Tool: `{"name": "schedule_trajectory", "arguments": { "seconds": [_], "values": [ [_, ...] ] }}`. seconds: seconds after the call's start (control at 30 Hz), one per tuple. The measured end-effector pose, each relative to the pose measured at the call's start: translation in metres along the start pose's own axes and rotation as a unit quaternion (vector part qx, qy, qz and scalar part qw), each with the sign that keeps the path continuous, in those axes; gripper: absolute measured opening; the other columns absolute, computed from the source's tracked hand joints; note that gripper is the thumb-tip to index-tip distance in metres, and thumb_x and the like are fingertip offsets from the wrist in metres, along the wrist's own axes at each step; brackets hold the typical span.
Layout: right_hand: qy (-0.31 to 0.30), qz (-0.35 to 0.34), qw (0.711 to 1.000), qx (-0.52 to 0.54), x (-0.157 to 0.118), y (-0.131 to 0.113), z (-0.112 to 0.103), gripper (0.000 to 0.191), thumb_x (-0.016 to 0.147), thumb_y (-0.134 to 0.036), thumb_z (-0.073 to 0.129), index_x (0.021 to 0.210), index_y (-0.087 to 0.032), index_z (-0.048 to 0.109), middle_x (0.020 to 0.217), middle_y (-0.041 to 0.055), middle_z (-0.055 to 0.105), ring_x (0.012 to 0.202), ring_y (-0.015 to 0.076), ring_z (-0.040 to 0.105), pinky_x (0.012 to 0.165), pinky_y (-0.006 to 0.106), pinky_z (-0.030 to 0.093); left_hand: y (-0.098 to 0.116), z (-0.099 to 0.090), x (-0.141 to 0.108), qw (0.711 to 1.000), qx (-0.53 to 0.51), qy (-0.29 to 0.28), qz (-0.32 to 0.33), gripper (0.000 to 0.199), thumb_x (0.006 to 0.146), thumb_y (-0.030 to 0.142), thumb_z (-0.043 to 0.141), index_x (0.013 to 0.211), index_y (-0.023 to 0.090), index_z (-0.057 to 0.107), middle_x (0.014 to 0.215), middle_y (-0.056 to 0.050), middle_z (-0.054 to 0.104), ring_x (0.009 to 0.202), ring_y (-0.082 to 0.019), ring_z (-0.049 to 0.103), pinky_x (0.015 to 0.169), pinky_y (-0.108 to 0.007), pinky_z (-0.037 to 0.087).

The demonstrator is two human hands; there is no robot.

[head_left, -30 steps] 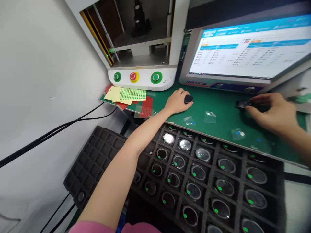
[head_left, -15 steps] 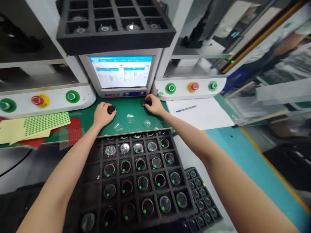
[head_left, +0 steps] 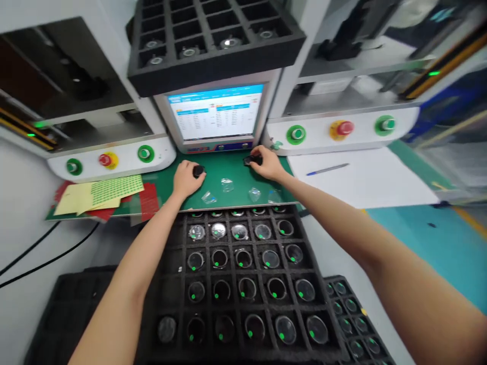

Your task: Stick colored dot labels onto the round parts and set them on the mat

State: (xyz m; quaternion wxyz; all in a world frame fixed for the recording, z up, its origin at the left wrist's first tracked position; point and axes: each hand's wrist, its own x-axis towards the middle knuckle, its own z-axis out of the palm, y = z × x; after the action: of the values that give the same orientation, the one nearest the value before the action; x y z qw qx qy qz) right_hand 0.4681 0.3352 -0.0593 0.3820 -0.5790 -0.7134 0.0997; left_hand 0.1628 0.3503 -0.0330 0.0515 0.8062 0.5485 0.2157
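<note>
On the green bench top (head_left: pixel 236 172), below the screen, my left hand (head_left: pixel 186 181) grips a small round black watch case (head_left: pixel 198 171). To its right my right hand (head_left: pixel 268 163) has its fingers closed on another black watch case (head_left: pixel 251 160), partly covered by the fingers. Between and in front of the hands lie several small clear plastic films (head_left: pixel 227 185). A black foam tray (head_left: pixel 178 248) below the bench edge holds several round watch cases, most of them with a green dot sticker.
A touchscreen monitor (head_left: pixel 220 114) stands behind the hands, with another foam tray (head_left: pixel 220 68) above it. Button panels with a red stop button (head_left: pixel 345 128) flank it. Paper (head_left: pixel 361 180) with a pen (head_left: pixel 327 169) lies right; green-dot sticker sheets (head_left: pixel 116 189) lie left.
The camera has turned left, so the scene sits further right in view. Both hands keep their watch cases at nearly the same places on the bench.
</note>
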Motion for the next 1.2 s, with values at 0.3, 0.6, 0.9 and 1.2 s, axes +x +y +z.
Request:
{"name": "schedule_trajectory", "arguments": {
  "seconds": [0.3,0.6,0.9,1.2],
  "values": [
    [0.015,0.019,0.999,0.029,-0.007,-0.008,0.000,0.041,0.060,-0.042,0.055,0.093,-0.018,0.051,0.090,0.0131,0.065,0.084,0.0292,0.063,0.081,0.048,0.051,-0.003,0.002,-0.009,1.000,0.004,-0.019,-0.002,0.033,0.085,0.033,0.065,0.111,0.013,0.064,0.114,-0.010,0.058,0.107,-0.023,0.054,0.096,-0.033,0.044],
    [-0.001,0.048,0.999,0.007,-0.008,-0.014,-0.005,0.042,0.059,-0.040,0.053,0.094,-0.017,0.051,0.096,0.0159,0.064,0.090,0.0284,0.061,0.088,0.048,0.049,-0.001,0.005,-0.008,1.000,-0.016,-0.023,-0.006,0.034,0.085,0.032,0.065,0.112,0.011,0.063,0.116,-0.011,0.057,0.110,-0.024,0.053,0.099,-0.034,0.041],
    [0.001,0.041,0.999,0.002,-0.010,-0.009,-0.004,0.039,0.065,-0.035,0.059,0.096,-0.013,0.053,0.095,0.0145,0.064,0.088,0.0223,0.059,0.087,0.043,0.048,-0.001,0.005,-0.009,1.000,-0.009,-0.025,-0.005,0.034,0.085,0.032,0.066,0.113,0.012,0.063,0.116,-0.010,0.058,0.109,-0.023,0.053,0.099,-0.032,0.042],
    [0.007,0.017,1.000,-0.015,-0.002,-0.003,-0.004,0.040,0.062,-0.039,0.052,0.095,-0.017,0.050,0.098,0.0138,0.064,0.092,0.0290,0.061,0.088,0.045,0.050,-0.004,0.008,0.000,1.000,-0.005,0.002,0.008,0.033,0.083,0.032,0.067,0.110,0.013,0.065,0.112,-0.011,0.059,0.108,-0.026,0.055,0.096,-0.035,0.043]
  ]
}}
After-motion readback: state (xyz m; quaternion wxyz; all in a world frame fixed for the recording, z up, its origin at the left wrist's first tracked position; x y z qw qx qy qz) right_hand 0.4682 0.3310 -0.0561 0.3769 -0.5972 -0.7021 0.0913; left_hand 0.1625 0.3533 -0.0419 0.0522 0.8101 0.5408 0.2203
